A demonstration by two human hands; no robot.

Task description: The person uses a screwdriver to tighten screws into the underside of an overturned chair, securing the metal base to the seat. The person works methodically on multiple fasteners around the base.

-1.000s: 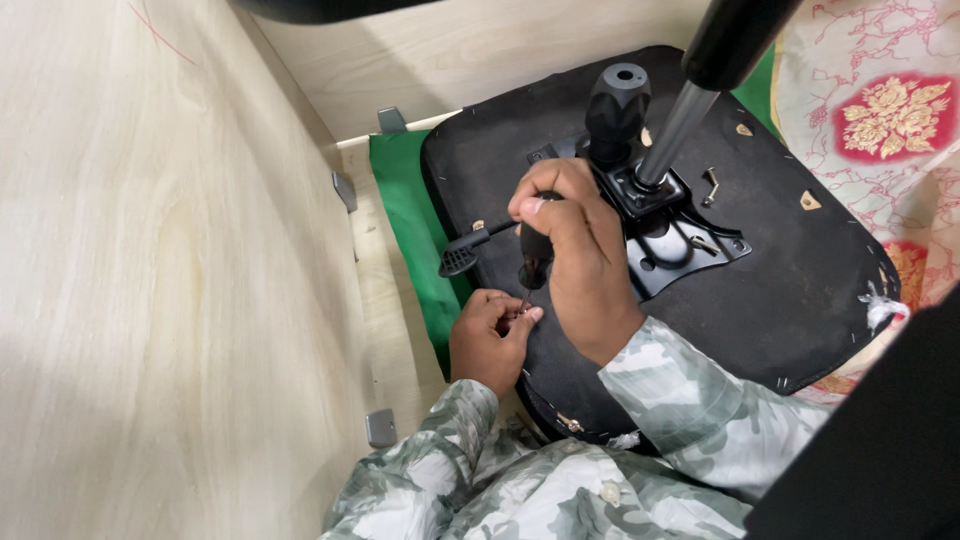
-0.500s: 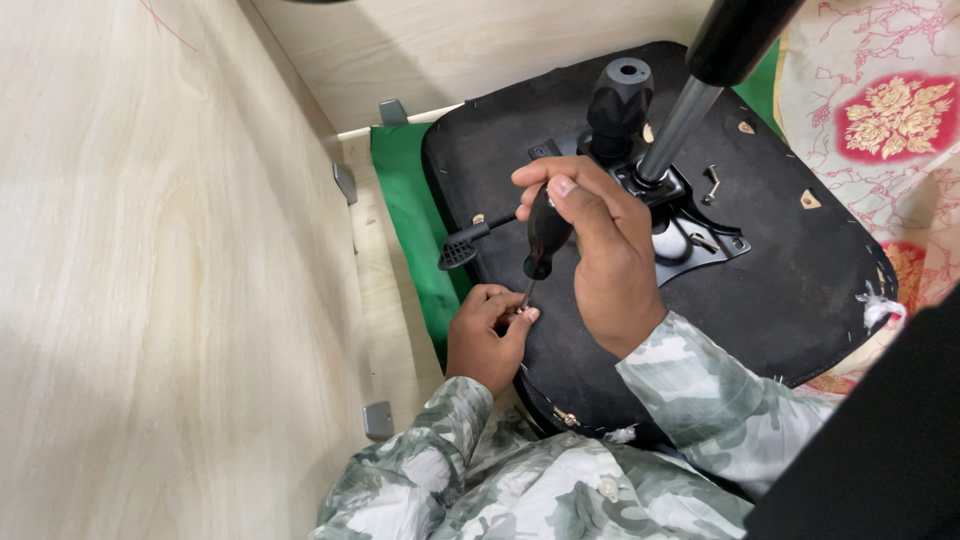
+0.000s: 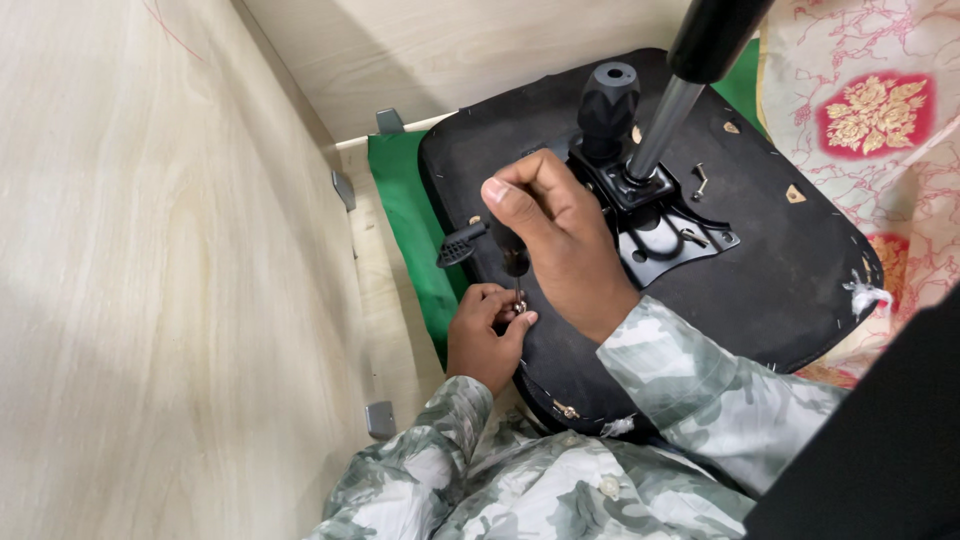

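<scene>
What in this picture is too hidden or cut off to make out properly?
- Head view: the screwdriver handle is buried in the right hand; only the thin shaft shows.
- The screw pinched by the left hand is too small to identify.
- The black pole is cut off by the top edge.

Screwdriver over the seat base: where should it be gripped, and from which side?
Probably by the black handle, where the right hand wraps the screwdriver now, coming from above: it stands nearly upright, tip down at the screw pinched by the left hand.
</scene>
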